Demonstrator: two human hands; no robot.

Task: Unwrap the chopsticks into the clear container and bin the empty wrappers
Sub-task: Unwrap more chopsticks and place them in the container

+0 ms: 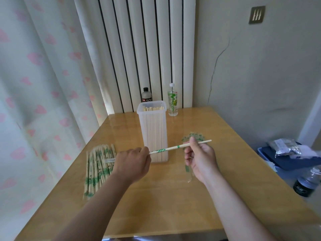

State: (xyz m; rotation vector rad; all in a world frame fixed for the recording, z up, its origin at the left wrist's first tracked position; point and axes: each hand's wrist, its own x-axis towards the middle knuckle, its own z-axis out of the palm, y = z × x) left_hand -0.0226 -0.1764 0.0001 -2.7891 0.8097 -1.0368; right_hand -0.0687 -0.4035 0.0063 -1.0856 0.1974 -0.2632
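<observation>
Fingers (145, 150) of the left hand (133, 162) pinched the near end of a green-printed wrapper (160, 150), while the right hand (201, 159) gripped the bare wooden end of the chopstick pair (184, 145) between thumb and curled fingers. The pair was held nearly level above the wooden surface (173, 206), just in front of the tall clear container (153, 129), which stood upright and was packed with bare chopsticks. A pile of wrapped chopsticks (97, 167) lay on the surface beside the left wrist. Crumpled empty wrappers (198, 136) lay just behind the right hand. A black bottle (146, 94) and a green-labelled bottle (172, 101) stood behind the container, by the radiator (139, 40).
</observation>
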